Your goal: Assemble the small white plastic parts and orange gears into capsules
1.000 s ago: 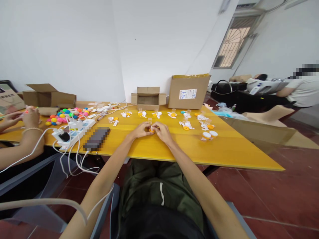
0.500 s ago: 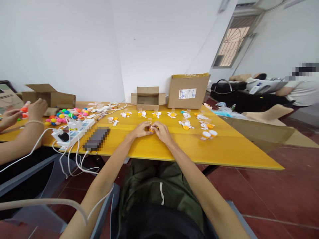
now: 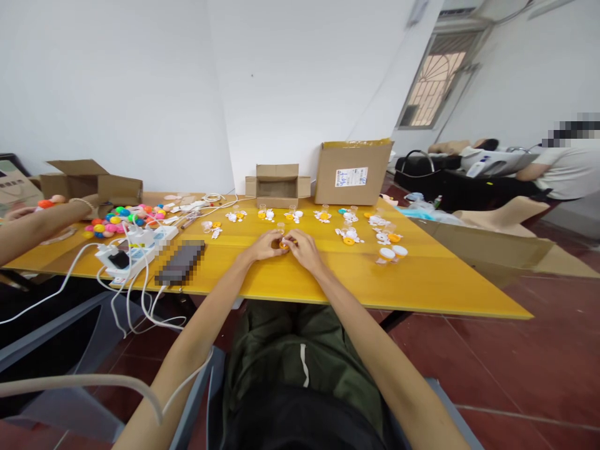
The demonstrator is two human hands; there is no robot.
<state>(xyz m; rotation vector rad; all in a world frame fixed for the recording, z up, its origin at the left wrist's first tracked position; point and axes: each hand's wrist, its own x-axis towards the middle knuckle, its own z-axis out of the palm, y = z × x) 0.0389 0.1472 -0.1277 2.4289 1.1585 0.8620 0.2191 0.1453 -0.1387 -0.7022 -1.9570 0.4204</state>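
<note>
Over the middle of the yellow table (image 3: 262, 281), my two hands meet at a small round orange plastic part (image 3: 284, 245). My left hand (image 3: 266, 245) curls its fingers around the part's left side. From the right, my right hand (image 3: 302, 247) pinches at its top; a pale bit shows at the fingertips, too small to name. Just beyond my fingers stands a clear plastic cup (image 3: 281, 226). Small piles of white pieces with orange parts and clear cups, such as this pile (image 3: 347, 235), lie in an arc behind and to the right.
Two white-lidded clear containers (image 3: 392, 253) stand to the right. Left are a phone (image 3: 180, 262), a power strip (image 3: 140, 250) with cables, and colourful balls (image 3: 117, 222). An open carton (image 3: 278, 185) and a larger box (image 3: 355, 173) stand behind. A co-worker's arm (image 3: 51, 224) reaches in from the left.
My hands stay at the same spot with barely any movement around the orange part. The co-worker's arm on the left has moved toward the open cardboard box.
</note>
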